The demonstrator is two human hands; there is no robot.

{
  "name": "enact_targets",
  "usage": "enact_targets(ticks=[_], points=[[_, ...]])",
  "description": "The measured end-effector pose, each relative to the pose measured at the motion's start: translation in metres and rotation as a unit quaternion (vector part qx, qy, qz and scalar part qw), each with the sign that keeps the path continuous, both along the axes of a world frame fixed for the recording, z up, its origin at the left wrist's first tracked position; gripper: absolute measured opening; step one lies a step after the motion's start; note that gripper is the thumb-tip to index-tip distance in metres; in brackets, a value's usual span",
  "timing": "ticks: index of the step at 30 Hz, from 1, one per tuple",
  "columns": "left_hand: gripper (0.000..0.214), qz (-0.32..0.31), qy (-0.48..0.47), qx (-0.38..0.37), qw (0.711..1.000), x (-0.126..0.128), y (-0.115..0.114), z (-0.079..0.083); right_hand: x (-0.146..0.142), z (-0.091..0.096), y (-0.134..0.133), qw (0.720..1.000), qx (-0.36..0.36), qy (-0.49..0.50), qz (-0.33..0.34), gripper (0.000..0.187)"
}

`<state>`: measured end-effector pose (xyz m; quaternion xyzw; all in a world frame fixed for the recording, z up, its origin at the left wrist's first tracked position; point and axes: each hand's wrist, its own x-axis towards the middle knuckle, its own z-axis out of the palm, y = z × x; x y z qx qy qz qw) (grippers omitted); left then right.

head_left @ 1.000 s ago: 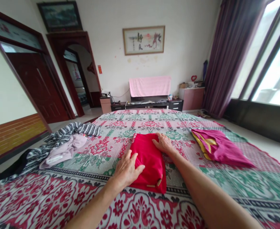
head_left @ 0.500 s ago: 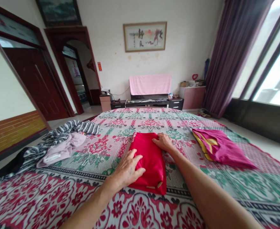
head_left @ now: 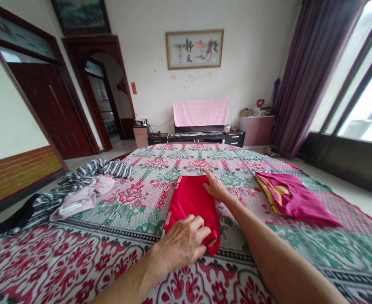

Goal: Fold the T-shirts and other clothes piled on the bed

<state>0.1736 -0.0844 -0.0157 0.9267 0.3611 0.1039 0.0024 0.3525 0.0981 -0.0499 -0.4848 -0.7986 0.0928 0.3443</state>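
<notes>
The red cloth (head_left: pixel 190 196) lies on the flowery cover (head_left: pixel 122 202). The left hand (head_left: pixel 184 241) has moved to the cloth's near end, fingers curled; I can't tell if they pinch. Work seems to be there now. The right hand (head_left: pixel 217 188), fingers spread, touches its far right corner.

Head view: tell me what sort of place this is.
Probably a room in a home, perhaps a living room: it has a framed calligraphy picture, a long purple curtain and a red garment on a flower-patterned cloth.

The framed picture (head_left: pixel 195 49) seemingly reads 静; its smaller characters (head_left: pixel 180 54) are illegible.
</notes>
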Motion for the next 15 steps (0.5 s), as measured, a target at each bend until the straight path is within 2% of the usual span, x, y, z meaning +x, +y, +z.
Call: enact_targets(ticks=[4,8,11,15], points=[[0.02,-0.012,-0.002,0.008,1.0,0.0,0.005,-0.005,0.002,0.001,0.003,0.999,-0.008,-0.005,0.039,0.04],[0.024,-0.005,-0.13,-0.088,0.988,-0.007,0.013,0.002,0.007,-0.001,0.007,0.996,-0.051,0.056,0.05,0.04],[0.028,0.015,-0.239,-0.188,0.952,-0.018,0.018,0.015,0.011,0.003,0.007,0.985,-0.112,0.124,0.054,0.04],[0.034,0.1,-0.347,-0.288,0.887,-0.038,0.027,0.027,0.018,0.004,0.008,0.963,-0.177,0.181,0.097,0.048]])
